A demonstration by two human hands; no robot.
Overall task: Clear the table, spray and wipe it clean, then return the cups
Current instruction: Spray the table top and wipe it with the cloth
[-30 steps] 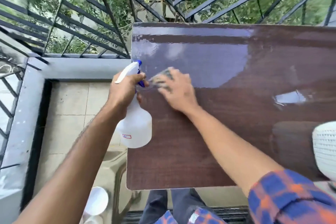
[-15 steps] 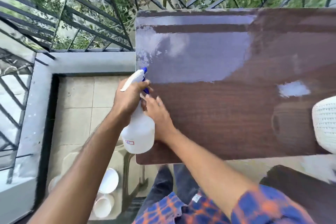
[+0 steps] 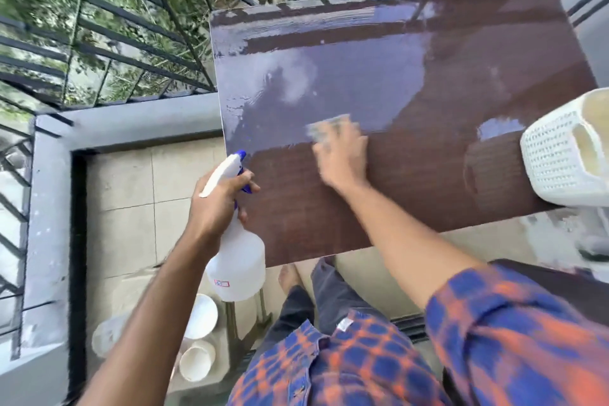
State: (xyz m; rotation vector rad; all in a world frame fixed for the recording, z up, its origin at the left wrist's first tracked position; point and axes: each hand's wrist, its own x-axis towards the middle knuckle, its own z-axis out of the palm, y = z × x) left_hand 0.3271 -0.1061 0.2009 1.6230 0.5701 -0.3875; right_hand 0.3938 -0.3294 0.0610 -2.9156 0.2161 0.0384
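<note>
Head view: I wipe the wet table, bottle in my other hand.
My right hand [image 3: 342, 158] lies flat on the cloth [image 3: 324, 128] near the middle of the table [image 3: 428, 201], fingers pressing it down, though blur hides their exact spread. My left hand [image 3: 217, 204] is wrapped round the neck of the bottle [image 3: 239, 267], just off the table's left edge. The cloth looks thin, soft and soaked; I judge it will bunch unless my palm spreads it. The bottle looks like light plastic, best held at the neck. The cups [image 3: 201, 316] sit below the table's near-left corner.
</note>
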